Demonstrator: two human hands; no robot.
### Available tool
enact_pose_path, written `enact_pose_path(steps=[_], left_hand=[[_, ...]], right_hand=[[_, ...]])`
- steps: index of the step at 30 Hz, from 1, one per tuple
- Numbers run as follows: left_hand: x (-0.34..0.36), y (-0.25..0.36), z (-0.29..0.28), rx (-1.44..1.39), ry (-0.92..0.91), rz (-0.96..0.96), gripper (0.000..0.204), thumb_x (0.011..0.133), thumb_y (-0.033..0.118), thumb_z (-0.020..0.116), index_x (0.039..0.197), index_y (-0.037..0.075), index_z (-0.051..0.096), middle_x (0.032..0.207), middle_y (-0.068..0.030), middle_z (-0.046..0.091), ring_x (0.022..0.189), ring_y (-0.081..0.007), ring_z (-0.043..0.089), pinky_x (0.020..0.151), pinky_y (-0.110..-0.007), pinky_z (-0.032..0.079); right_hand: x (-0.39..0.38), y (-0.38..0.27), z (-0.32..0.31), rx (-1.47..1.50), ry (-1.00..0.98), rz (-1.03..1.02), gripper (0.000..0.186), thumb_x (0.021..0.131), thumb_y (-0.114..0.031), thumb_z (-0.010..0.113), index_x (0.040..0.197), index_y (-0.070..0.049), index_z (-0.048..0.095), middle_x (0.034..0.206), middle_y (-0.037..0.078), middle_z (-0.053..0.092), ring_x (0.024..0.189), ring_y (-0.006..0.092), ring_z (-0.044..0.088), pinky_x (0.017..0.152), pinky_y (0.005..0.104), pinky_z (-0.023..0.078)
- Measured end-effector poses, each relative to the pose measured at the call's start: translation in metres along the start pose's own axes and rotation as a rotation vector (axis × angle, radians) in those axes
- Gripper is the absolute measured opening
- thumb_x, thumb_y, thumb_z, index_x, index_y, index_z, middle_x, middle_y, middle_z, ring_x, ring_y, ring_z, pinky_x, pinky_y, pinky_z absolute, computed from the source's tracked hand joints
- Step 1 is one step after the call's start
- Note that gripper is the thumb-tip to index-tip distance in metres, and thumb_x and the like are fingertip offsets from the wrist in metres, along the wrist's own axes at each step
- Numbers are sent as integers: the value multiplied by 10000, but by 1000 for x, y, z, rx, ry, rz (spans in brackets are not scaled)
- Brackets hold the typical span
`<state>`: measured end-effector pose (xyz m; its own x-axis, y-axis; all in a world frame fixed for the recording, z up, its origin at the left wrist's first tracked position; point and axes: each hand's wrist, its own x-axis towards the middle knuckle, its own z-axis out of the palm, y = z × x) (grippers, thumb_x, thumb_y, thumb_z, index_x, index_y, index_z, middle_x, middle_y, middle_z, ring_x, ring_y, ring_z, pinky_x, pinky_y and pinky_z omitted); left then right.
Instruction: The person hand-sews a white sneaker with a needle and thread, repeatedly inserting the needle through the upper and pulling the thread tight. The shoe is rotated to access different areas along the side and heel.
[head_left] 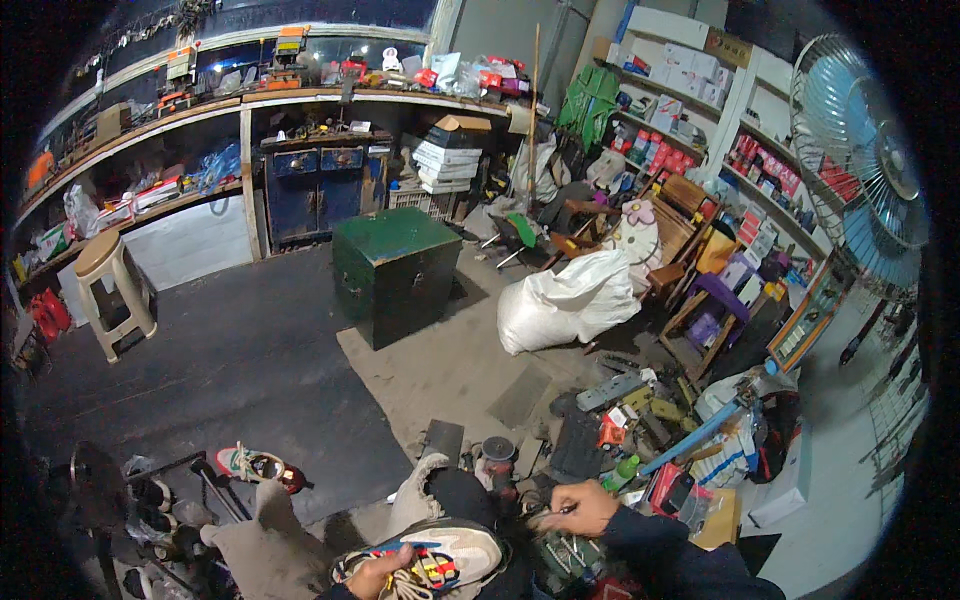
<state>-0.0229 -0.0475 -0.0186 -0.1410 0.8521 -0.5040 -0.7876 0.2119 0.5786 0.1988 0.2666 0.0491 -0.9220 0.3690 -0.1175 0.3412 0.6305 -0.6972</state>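
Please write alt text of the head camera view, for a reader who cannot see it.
Seen from above, a person's left hand rests on a worn sneaker with colourful laces, while the right hand pinches a thin tool beside it. Around them lies a cluttered workshop floor: a green wooden chest, a white sack, a plastic stool and crowded shelves.

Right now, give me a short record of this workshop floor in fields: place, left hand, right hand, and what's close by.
Place: cluttered workshop, dark floor, wall shelves full of boxes
Left hand: rests on a white sports shoe with coloured laces, grip unclear
Right hand: fingers pinched shut on a thin dark tool, too small to tell what kind
Close by: green bottle, red box, blue rod
Farther: green metal chest, white stuffed sack, beige plastic stool, standing fan
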Motion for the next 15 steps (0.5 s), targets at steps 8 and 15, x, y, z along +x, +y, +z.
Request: enact_pose_path(steps=[8, 15], left_hand=[[-4, 2, 15, -222, 14, -40, 543, 1043, 402, 526, 1330, -58, 564, 1153, -204, 723, 991, -322, 739, 885, -440, 610], [-7, 0, 20, -134, -21, -29, 527, 1054, 399, 507, 1320, -51, 574, 1164, -184, 723, 988, -304, 737, 879, -420, 607]], right_hand=[[-16, -59, 43, 1187, -538, 88, 866, 951, -379, 683, 1598, -14, 238, 794, -31, 490, 650, 48, 392, 563, 202, 322], [-67, 3, -30, 1669, 303, -272, 460, 1037, -459, 513, 707, -156, 410, 607, -50, 347, 456, 103, 312, 451, 297, 292]])
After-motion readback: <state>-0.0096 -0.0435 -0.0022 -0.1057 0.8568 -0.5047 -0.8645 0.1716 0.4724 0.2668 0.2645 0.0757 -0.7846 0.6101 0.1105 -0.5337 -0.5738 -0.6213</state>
